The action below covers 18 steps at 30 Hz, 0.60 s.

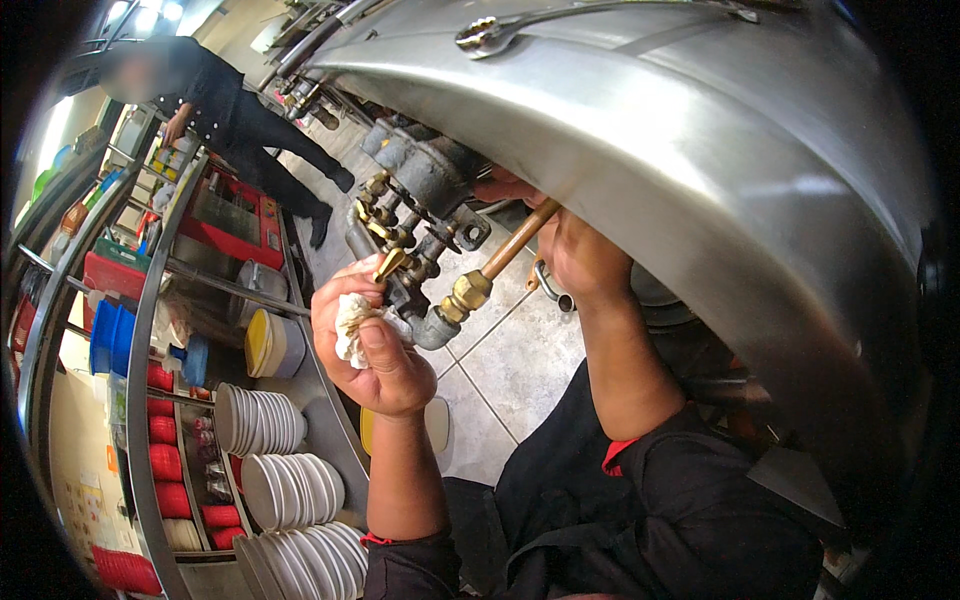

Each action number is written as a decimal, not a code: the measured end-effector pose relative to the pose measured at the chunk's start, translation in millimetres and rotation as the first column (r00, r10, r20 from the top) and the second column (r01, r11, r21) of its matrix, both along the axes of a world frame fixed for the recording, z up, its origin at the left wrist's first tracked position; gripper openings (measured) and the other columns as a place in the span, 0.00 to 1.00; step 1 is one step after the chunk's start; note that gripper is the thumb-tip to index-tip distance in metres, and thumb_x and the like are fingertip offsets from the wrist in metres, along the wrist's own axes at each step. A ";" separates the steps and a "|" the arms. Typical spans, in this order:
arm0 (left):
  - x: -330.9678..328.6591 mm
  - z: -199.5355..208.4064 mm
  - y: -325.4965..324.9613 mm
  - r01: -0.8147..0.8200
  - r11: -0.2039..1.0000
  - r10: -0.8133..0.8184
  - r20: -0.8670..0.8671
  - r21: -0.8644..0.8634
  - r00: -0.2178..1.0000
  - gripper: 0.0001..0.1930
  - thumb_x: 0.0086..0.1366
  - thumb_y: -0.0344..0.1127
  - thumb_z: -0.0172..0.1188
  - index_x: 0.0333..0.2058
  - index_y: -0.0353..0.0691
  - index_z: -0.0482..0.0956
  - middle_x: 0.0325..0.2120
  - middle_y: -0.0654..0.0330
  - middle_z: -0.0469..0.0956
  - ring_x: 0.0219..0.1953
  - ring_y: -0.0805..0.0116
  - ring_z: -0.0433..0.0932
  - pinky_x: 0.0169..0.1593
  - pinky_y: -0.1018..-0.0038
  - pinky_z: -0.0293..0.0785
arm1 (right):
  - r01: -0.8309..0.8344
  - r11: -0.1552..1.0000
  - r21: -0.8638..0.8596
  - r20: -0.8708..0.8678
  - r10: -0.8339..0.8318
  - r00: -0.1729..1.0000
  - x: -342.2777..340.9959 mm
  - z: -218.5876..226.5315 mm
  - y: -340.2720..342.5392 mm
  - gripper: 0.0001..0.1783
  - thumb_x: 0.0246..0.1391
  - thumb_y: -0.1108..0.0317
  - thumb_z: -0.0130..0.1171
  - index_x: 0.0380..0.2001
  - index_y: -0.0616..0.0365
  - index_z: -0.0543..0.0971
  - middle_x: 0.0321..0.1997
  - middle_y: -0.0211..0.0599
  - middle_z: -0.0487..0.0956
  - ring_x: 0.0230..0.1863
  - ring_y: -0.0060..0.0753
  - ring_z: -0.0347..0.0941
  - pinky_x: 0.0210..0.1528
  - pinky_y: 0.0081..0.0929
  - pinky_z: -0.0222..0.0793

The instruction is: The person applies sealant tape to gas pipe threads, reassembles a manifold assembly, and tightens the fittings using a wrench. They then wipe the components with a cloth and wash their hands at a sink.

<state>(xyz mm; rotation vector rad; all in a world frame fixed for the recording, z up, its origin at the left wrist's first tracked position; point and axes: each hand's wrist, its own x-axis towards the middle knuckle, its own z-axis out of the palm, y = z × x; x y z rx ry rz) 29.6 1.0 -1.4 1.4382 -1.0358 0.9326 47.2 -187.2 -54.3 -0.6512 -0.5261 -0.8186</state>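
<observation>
My left hand (385,365) pinches a crumpled white rag or paper (352,330) between thumb and fingers. It is pressed up by the grey pipe elbow (434,328) and a brass valve lever (392,264) of the gas pipe assembly (425,175). A brass nut (468,292) joins the elbow to a copper pipe (520,240), which runs up under the steel edge. My right hand (583,255) reaches in behind that pipe, below the steel edge. Some fingertips show near the dark regulator-like body; the rest are hidden, so their grip is unclear.
A curved steel counter (640,110) overhangs on the right, with a wrench-like metal tool (490,36) on it. At left, a shelf (150,420) bears stacked white plates (290,490), red cups and tubs. Another person (250,120) stands at far left on the tiled floor (520,350).
</observation>
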 end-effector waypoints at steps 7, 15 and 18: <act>0.3 0.1 -0.2 0.004 1.000 -0.004 -0.001 -0.010 1.000 0.16 0.69 0.41 0.52 0.38 0.30 0.70 0.35 0.47 0.72 0.42 0.54 0.75 0.52 0.60 0.69 | -0.107 0.992 0.063 0.068 0.102 0.992 0.1 1.9 4.1 0.27 0.66 0.52 0.46 0.46 0.70 0.75 0.42 0.57 0.79 0.43 0.54 0.79 0.49 0.51 0.77; -2.3 1.5 -1.2 0.024 0.999 -0.023 -0.007 0.028 1.000 0.14 0.69 0.39 0.48 0.40 0.29 0.68 0.36 0.48 0.70 0.43 0.58 0.71 0.54 0.59 0.66 | 0.077 0.990 -0.120 -0.221 -0.102 0.970 -13.1 5.6 20.4 0.15 0.64 0.65 0.52 0.46 0.65 0.76 0.41 0.44 0.80 0.46 0.36 0.77 0.51 0.34 0.73; -3.4 1.8 -1.7 0.024 0.999 -0.024 -0.007 0.036 1.000 0.14 0.70 0.38 0.47 0.40 0.29 0.68 0.37 0.49 0.69 0.43 0.60 0.69 0.55 0.59 0.64 | 0.008 0.962 -0.272 -0.242 -0.076 0.967 -14.9 8.0 28.7 0.11 0.61 0.72 0.54 0.45 0.64 0.76 0.42 0.38 0.79 0.46 0.27 0.75 0.52 0.27 0.69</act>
